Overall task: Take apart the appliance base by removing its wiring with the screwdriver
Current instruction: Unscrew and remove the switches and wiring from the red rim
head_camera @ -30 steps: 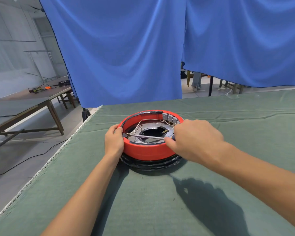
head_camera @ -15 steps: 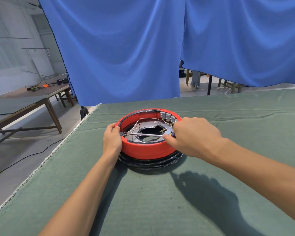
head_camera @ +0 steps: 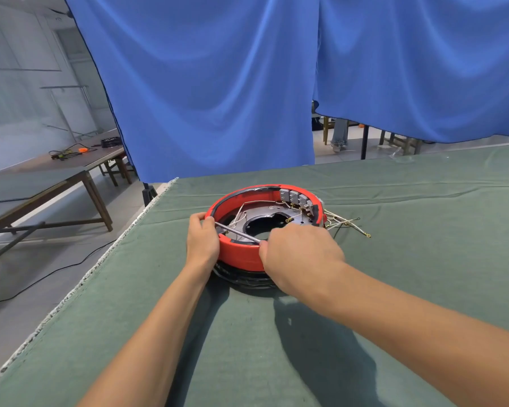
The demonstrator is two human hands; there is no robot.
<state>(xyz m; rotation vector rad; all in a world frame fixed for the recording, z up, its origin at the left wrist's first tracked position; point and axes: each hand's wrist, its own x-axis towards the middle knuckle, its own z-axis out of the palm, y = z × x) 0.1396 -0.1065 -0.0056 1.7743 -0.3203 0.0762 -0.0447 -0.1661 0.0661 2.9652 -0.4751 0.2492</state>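
A round red appliance base (head_camera: 241, 255) with a black underside lies upside-down on the green cloth. Inside it are a dark metal plate with a central hole, thin pale wires (head_camera: 249, 208) and grey terminal blocks (head_camera: 294, 196) at the far rim. My left hand (head_camera: 202, 240) grips the left rim of the base. My right hand (head_camera: 300, 254) holds the screwdriver (head_camera: 237, 232); its handle is hidden in my fist and its metal shaft points left across the inside, toward the left rim. A bundle of loose wires (head_camera: 346, 224) with ring ends lies on the cloth right of the base.
The green cloth-covered table (head_camera: 394, 259) has its left edge close to the base. Blue curtains (head_camera: 218, 83) hang behind the table. A wooden table (head_camera: 56, 171) with cables and an orange tool stands at the far left, and a cable runs on the floor.
My right hand has drawn nearer to me over the base's near rim, and the screwdriver shaft now slants more. The loose wires right of the base have come into view.
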